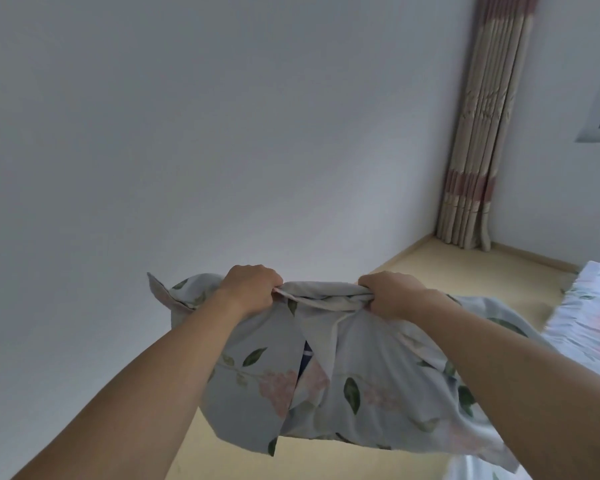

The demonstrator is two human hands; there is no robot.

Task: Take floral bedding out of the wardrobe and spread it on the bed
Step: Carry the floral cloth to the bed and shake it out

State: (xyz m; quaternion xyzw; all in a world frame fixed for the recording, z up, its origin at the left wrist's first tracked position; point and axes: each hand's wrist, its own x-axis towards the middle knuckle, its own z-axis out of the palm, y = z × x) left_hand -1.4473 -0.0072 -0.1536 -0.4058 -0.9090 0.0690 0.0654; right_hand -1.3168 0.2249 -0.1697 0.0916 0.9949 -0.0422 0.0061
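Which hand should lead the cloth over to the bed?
Right, probably. The right hand grips the floral cloth on the side nearer the bed, at right. The left hand holds the far side, by the wall.

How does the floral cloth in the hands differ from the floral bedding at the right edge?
The floral cloth is lifted in the air, bunched and folded; the floral bedding lies spread flat. The left hand and right hand grip the cloth; nothing holds the bedding. Both show pale fabric with pink flowers.
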